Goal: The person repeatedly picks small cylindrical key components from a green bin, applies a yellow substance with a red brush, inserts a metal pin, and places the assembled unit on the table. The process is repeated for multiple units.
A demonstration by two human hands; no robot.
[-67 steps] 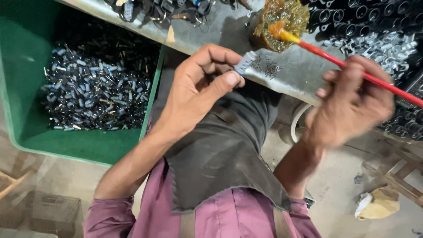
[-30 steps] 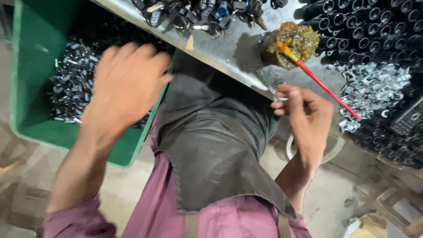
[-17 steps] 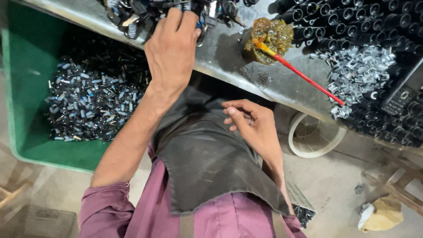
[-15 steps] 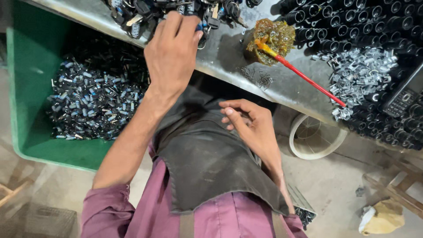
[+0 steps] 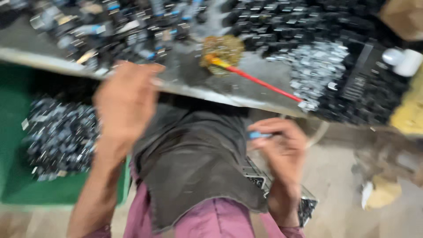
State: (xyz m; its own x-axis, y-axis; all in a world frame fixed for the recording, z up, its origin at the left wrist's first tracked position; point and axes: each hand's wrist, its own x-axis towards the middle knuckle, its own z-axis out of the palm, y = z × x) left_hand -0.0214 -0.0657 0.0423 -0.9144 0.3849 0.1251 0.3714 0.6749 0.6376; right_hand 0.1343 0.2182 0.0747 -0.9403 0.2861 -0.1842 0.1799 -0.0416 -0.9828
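Small blue-tipped metal piece [image 5: 257,135] sits pinched in our right hand [image 5: 282,152] below the grey worktop [image 5: 185,83]; probably light, rigid, best held by its ends. Our left hand [image 5: 125,103] blurs; grip unclear.

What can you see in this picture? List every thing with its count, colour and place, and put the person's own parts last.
Workbench: one, grey metal, across the top.
Small parts on bench: many, black and silver, heaped.
Brush: one, red handle, lying on the bench.
Lumpy pot: one, yellow-brown, at the brush tip.
Crate: one, green, lower left.
Small parts in crate: many, dark and shiny.
Apron: one, dark, over the lap.
Left hand: at the bench edge, blurred.
Right hand: pinching a small blue piece.
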